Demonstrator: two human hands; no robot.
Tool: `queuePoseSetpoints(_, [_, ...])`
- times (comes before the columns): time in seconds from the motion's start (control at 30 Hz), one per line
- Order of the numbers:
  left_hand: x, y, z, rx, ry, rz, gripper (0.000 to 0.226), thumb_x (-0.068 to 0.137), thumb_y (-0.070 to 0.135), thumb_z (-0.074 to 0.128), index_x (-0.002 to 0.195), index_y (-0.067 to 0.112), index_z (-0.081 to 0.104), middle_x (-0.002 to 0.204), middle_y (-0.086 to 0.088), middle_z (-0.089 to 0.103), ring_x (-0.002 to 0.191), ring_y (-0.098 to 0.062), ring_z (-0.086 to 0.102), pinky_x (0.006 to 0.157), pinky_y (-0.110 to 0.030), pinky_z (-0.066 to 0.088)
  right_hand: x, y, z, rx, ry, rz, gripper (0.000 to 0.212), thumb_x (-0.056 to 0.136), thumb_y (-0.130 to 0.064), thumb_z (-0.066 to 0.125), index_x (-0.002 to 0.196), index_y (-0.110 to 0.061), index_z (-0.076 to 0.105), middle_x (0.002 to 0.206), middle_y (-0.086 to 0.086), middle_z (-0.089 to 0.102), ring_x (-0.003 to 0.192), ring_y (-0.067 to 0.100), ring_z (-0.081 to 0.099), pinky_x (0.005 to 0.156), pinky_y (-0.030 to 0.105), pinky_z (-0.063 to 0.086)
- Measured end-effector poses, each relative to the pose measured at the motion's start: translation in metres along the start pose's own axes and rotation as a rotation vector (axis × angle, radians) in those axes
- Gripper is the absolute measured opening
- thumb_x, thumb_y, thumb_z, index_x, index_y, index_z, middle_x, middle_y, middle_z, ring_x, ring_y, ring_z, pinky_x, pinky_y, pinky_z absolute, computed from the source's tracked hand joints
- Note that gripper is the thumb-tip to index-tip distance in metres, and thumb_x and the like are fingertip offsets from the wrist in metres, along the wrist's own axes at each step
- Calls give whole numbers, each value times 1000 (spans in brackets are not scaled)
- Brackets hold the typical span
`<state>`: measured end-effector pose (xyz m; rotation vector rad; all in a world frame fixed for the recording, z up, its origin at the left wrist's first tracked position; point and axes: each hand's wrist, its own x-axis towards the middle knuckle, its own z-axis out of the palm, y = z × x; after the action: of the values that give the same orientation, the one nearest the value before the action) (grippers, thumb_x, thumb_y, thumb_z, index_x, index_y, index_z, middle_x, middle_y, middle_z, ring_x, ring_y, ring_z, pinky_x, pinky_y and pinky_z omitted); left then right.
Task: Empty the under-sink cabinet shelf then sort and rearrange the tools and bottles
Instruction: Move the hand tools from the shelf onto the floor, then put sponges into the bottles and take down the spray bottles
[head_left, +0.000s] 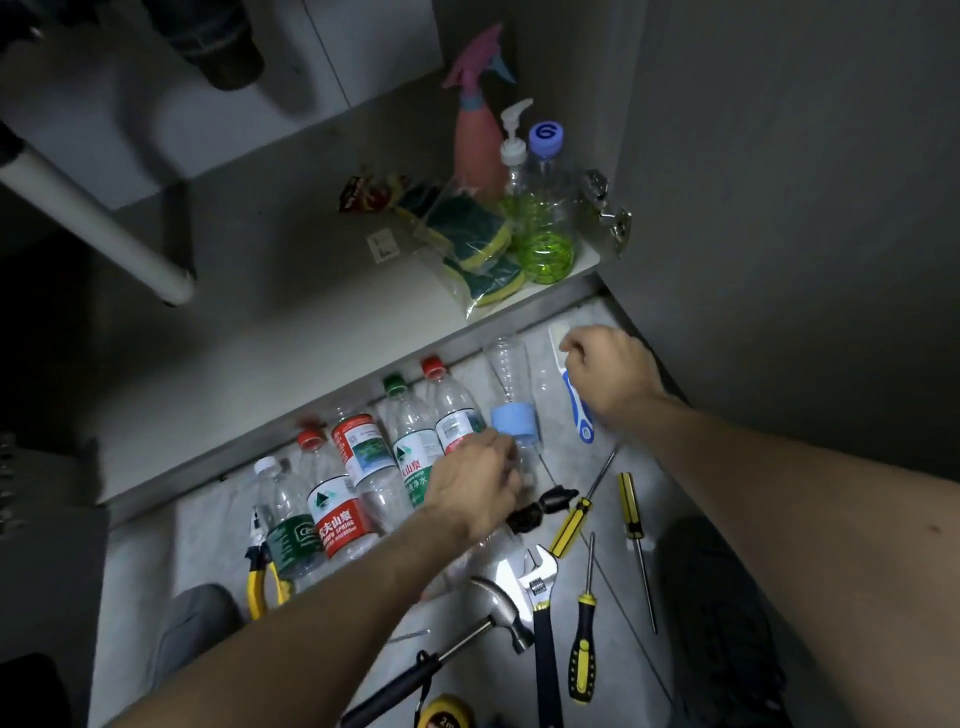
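Observation:
Several plastic water bottles lie side by side on the grey floor below the cabinet shelf. My left hand grips a clear bottle with a light blue cap. My right hand holds a blue and white brush near the cabinet's right wall. On the shelf stand a pink spray bottle, a pump bottle and a clear bottle of green liquid, with bagged sponges beside them.
Tools lie on the floor: a hammer, an adjustable wrench, three yellow-handled screwdrivers, yellow pliers, a tape measure. A white pipe slants over the shelf's left. A hinge juts at the right.

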<state>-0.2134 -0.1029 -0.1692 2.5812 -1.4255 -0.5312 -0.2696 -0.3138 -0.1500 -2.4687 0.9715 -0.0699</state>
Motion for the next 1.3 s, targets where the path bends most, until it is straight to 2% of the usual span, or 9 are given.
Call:
queuePoseSetpoints(0.17, [26,-50,-55,4,78,-123,10,94,38,53,95,27,52,102,3,60,86,-16,57,75,-37,54,35,-49,-33,-11,91,-233,28,95,-19,47,112,-26,67,119,1,67,105,32,62,83,38,47])
queuePoseSetpoints(0.33, [56,-97,-112,94,102,-200,18,90,35,56,102,21,55,110,-6,58,99,-29,56,73,-35,43,70,-96,-40,-124,94,-448,40,93,-17,52,132,-17,56,132,4,53,121,27,51,87,41,51])
queuePoseSetpoints(0.47, [79,-120,-144,21,99,-274,19,90,32,55,105,20,57,111,-10,59,98,-30,57,79,-38,50,98,-124,-34,-308,39,-332,50,91,-22,62,138,-12,48,139,11,42,122,33,50,78,40,46])
queuePoseSetpoints(0.63, [93,-129,-159,-15,161,-318,23,89,34,55,108,23,62,114,-8,62,103,-31,60,76,-32,45,117,-140,-21,-413,49,-186,32,88,-13,67,120,-11,65,128,10,53,111,33,60,72,37,42])
queuePoseSetpoints(0.77, [90,-139,-167,-25,235,-355,30,91,34,53,118,23,58,120,-5,60,108,-30,59,77,-32,45,118,-150,-13,-156,219,-300,25,87,-19,66,112,-17,67,112,5,59,101,32,62,71,38,48])
queuePoseSetpoints(0.93, [83,-156,-170,-15,337,-459,31,92,31,53,120,18,52,126,-8,54,109,-35,58,81,-39,47,102,-169,12,-91,-86,-502,36,89,-41,58,122,-29,66,130,0,58,113,26,61,84,38,51])
queuePoseSetpoints(1.1, [93,-146,-157,-88,292,-418,41,93,40,46,134,31,47,131,-7,44,111,-38,55,82,-40,45,99,-138,13,-229,157,-331,39,94,-30,48,127,-14,61,134,7,53,122,24,47,83,37,47])
queuePoseSetpoints(1.2, [109,-133,-145,-54,145,-380,51,95,59,38,142,39,42,145,-6,33,125,-36,46,93,-44,46,96,-123,17,-378,60,-235,46,96,-35,50,135,-10,52,140,11,45,128,28,40,100,40,41])
queuePoseSetpoints(1.3, [124,-122,-136,-50,60,-437,61,91,71,35,131,32,58,149,-3,32,132,-35,39,102,-50,44,93,-119,23,-366,59,-237,46,95,-36,53,134,-11,53,140,12,44,129,28,40,105,41,38])
